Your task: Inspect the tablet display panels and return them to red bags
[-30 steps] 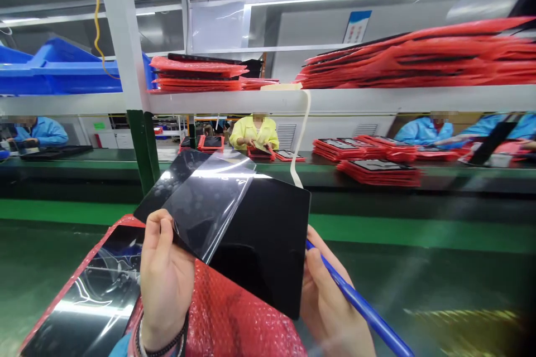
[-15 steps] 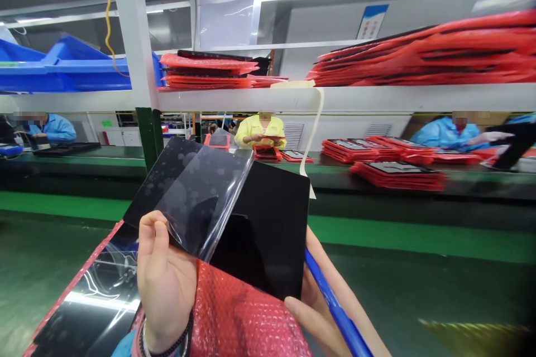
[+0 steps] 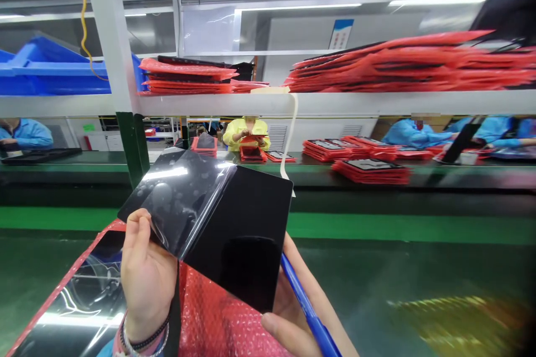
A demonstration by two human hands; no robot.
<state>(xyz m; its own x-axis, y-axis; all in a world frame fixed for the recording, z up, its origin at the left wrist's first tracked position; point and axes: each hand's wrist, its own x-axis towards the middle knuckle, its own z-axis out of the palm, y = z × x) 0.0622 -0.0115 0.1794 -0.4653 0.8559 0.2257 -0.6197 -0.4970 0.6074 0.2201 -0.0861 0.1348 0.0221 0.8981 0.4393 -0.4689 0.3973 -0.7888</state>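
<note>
A flat black screen panel [image 3: 247,223] is held up tilted in front of me, its bare right part smooth and glossy. Over the left part lies a clear plastic film [image 3: 188,189], bubbled and creased along a slanting fold. My left hand [image 3: 146,268] pinches the film's lower left edge between thumb and fingers. At the panel's lower right edge, my right hand [image 3: 310,295] grips it, thumb in front and fingers behind. A blue pen [image 3: 307,307] lies along that same hand. Beneath are a red bubble-wrap bag [image 3: 218,312] and another glossy panel [image 3: 79,301].
The green bench [image 3: 355,273] spreads around my hands. Above it runs a white shelf [image 3: 218,105] with blue bins [image 3: 54,72] and red-wrapped stacks [image 3: 397,70]. More red stacks [image 3: 371,171] stand across the bench, near co-workers in blue [image 3: 412,134] and yellow [image 3: 243,131].
The view has turned slightly right, so shelf, panel and hands appear further left. The panel's tilt has shifted a little, and a bright light reflection now shows on the film. Both grips stay the same.
</note>
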